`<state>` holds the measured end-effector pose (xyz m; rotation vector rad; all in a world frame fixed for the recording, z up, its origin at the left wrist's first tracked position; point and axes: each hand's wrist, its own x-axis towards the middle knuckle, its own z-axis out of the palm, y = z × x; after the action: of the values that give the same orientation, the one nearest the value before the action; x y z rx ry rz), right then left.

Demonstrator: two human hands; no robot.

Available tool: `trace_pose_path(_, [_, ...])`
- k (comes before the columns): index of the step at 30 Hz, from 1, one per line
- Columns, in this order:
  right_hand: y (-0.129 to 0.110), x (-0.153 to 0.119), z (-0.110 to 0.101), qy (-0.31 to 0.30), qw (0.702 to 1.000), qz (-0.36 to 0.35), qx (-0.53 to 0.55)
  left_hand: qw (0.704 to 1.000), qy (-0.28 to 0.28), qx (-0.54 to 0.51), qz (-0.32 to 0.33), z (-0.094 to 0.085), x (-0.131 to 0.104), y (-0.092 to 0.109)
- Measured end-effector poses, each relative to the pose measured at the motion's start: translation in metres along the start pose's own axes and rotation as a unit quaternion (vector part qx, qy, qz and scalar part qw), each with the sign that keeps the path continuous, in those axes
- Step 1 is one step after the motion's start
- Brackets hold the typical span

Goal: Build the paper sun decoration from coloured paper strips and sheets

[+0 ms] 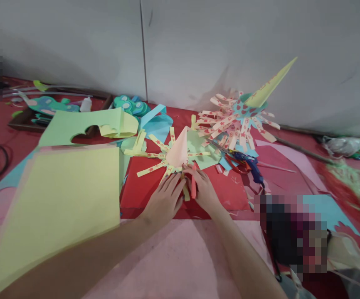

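Note:
In the middle of the head view, a pale pink paper cone [178, 151] stands on a ring of yellow paper strips [151, 169] marked with red letters and stars. My left hand [164, 194] lies over the near strips, fingers stretched out and pressing on the paper. Close beside it, my right hand [202, 185] is closed around a red marker [194, 182], its fingertips near the base of the cone. The hands hide part of the nearest strips. Beneath everything is a red board [230, 193].
A finished-looking paper piece with a yellow cone [272, 85] stands behind on the right. Near it lie a blue glue gun [255, 168] and scissors [240, 166]. Yellow sheets [64, 187] are stacked on the left, below a cut green sheet [74, 118]. A tray [22, 120] sits at the back left.

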<state>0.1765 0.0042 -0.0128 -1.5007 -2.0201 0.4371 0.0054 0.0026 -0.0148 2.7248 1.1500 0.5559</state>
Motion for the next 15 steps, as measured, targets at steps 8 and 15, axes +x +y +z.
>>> trace_pose_path(8, [0.0023,0.0011,0.0001,0.058,0.998,0.010,0.014,1.000,-0.014,0.016,-0.008,0.0011,0.0005,-0.0008])
trace_pose_path(15, [0.0011,0.0012,-0.0023,0.055,0.998,0.017,0.018,1.000,-0.006,0.019,-0.012,0.0011,-0.0002,0.0000])
